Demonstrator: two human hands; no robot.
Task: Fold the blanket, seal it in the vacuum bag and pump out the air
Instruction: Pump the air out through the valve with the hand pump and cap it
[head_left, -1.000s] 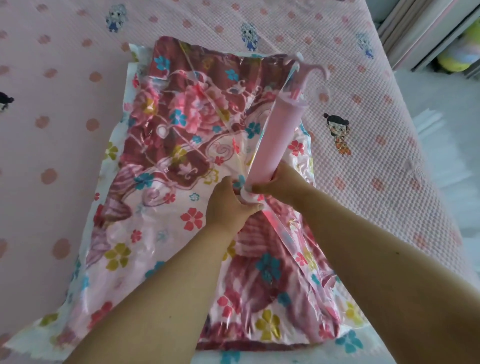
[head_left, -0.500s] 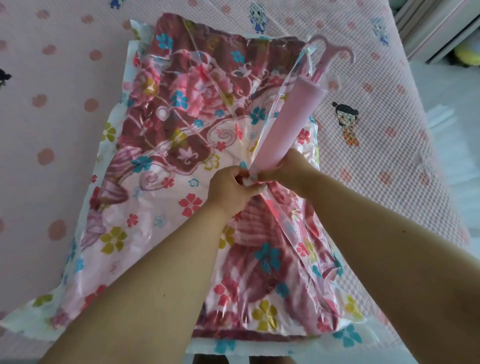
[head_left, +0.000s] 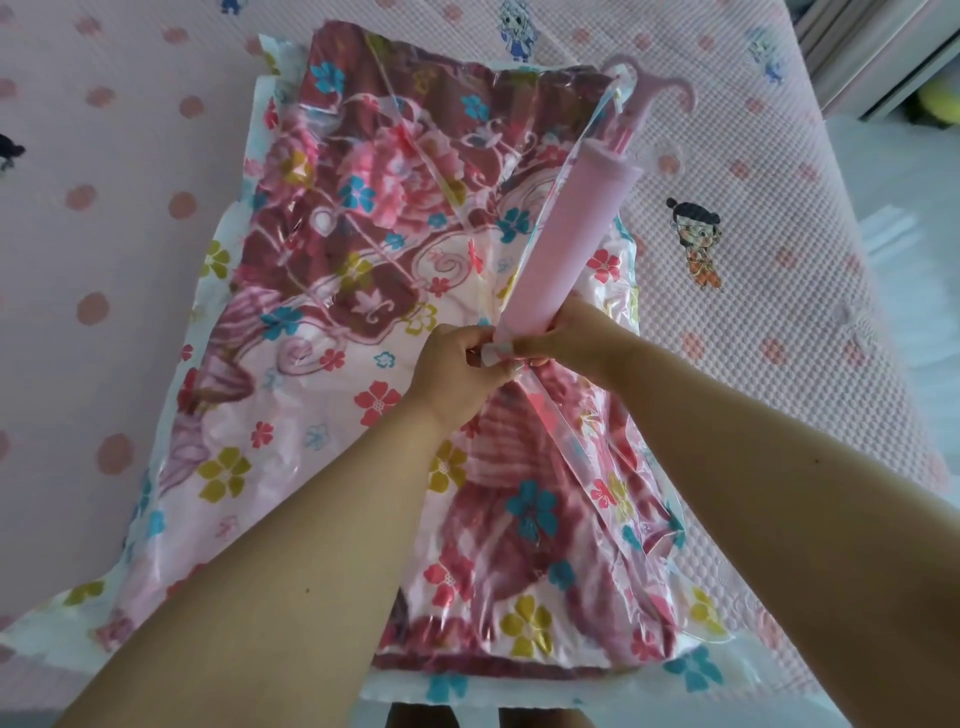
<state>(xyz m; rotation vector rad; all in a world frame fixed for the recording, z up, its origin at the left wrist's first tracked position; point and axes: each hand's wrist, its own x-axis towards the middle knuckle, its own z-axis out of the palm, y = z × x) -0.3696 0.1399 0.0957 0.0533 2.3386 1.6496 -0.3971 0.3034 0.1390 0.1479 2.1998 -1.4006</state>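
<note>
A clear vacuum bag (head_left: 223, 467) printed with small flowers lies flat on the bed, with the folded maroon and pink floral blanket (head_left: 363, 208) inside it. A pink hand pump (head_left: 566, 239) leans away from me to the upper right, its handle (head_left: 649, 91) pulled out a little. The pump's lower end meets the bag near the middle. My right hand (head_left: 566, 338) grips the bottom of the pump barrel. My left hand (head_left: 457, 364) pinches the white valve piece at the pump's base, touching my right hand.
The bed (head_left: 104, 208) has a pink sheet with dots and cartoon figures. Its right edge drops to a pale floor (head_left: 924, 249). A cabinet (head_left: 872, 57) stands at the top right. The bag's near edge hangs at the bed's front edge.
Both hands stay at the pump's base. The pump has tilted a little more to the right, and the view has shifted so the bag sits higher in the frame.
</note>
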